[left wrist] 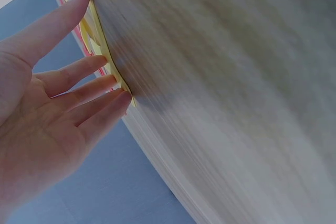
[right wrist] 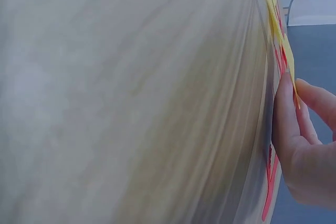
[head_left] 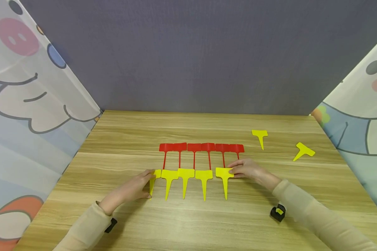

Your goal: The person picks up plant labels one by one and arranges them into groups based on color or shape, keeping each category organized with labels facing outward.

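A yellow T-shaped plant label (head_left: 158, 173) lies at the left end of a row of such labels. My left hand (head_left: 132, 187) touches it with nearly straight fingers at its head and the thumb near its pointed end. In the right wrist view, my right hand (right wrist: 307, 140) pinches the head of another yellow plant label (head_left: 223, 173) between thumb and finger. This one is at the row's right end, a gap away from its neighbour, stem towards me. Between them lie other yellow labels (head_left: 186, 173). Just behind runs a row of several red T-shaped labels (head_left: 194, 147), heads side by side.
Two loose yellow labels, one upright (head_left: 259, 133) and one slanted (head_left: 305, 149), lie at the back right of the wooden table (head_left: 188, 226). A grey panel (head_left: 188, 59) stands behind the table, and cartoon-printed curtains (head_left: 15, 104) hang at the sides.
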The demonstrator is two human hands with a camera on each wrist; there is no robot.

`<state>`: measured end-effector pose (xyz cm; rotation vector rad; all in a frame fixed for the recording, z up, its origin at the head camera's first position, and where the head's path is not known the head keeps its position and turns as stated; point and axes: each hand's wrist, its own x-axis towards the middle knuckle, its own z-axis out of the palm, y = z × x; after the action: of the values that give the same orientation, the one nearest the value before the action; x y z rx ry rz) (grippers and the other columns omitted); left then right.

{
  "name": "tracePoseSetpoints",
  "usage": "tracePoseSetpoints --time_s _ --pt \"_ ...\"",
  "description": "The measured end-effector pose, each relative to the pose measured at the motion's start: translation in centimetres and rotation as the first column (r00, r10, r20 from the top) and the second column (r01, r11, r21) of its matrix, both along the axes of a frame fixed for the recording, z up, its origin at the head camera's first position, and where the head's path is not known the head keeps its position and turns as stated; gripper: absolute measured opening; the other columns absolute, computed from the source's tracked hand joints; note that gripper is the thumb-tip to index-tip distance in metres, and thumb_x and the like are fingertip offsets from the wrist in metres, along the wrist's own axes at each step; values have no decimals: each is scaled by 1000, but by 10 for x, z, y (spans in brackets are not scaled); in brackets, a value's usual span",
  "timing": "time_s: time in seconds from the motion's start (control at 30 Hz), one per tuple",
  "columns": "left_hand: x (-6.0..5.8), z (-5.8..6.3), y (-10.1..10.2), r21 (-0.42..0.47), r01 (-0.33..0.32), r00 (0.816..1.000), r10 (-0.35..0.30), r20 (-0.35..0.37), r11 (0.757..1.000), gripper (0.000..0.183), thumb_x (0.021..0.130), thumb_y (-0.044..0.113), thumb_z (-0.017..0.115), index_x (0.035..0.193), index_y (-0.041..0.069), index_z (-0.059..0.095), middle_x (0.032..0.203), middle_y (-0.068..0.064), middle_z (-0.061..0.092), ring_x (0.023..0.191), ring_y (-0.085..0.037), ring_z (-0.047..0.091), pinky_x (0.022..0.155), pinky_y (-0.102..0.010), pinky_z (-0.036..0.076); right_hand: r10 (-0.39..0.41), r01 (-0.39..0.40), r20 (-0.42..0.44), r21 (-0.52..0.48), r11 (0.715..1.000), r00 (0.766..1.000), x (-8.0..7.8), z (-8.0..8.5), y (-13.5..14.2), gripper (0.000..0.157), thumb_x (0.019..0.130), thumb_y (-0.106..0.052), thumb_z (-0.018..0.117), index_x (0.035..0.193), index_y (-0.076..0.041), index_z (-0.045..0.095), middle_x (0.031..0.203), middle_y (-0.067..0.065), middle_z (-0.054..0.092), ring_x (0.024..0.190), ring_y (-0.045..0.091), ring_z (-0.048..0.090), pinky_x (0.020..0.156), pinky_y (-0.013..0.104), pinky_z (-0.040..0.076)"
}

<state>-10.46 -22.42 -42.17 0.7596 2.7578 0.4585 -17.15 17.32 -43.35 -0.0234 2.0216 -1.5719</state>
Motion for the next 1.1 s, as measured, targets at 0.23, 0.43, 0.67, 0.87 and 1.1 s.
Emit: tracePoseSetpoints --time_s 0.23,0.43,0.67,0.87,1.1 --pt "0 0 0 0 -2 1000 2 4 1000 65 69 17 74 120 -11 46 133 -26 34 117 -39 40 91 -47 38 60 -57 -67 46 997 996 0 -4 0 34 78 -2 63 107 14 55 95 15 64 79 16 63 72 33 52" --pt "0 0 0 2 -10 1000 10 13 1000 65 69 16 75 120 -11 46 134 -26 34 118 -39 39 92 -47 37 101 -86 -153 102 991 983 1 -5 -2 31 77 -1 64 104 13 58 89 13 64 74 17 63 68 32 53" --pt "0 0 0 0 -7 1000 7 6 1000 65 69 16 75 120 -11 46 133 -26 34 117 -39 40 92 -47 38 165 -123 -240 179 976 957 4 -2 -6 26 77 0 64 100 11 61 80 10 63 65 18 62 62 30 53" --pt "0 -1 0 5 -3 1000 3 -4 1000 65 68 17 75 120 -11 47 133 -26 35 116 -39 40 91 -47 38 232 -145 -355 254 956 906 5 -5 -8 21 75 1 65 95 9 63 74 8 63 58 16 58 54 26 50" --pt "0 -1 -1 8 -2 1000 2 -4 1000 65 68 17 75 120 -11 46 133 -27 34 116 -40 40 92 -47 38 274 -140 -444 310 940 853 7 -5 -11 19 73 2 65 91 7 65 72 7 63 58 13 57 52 23 49"
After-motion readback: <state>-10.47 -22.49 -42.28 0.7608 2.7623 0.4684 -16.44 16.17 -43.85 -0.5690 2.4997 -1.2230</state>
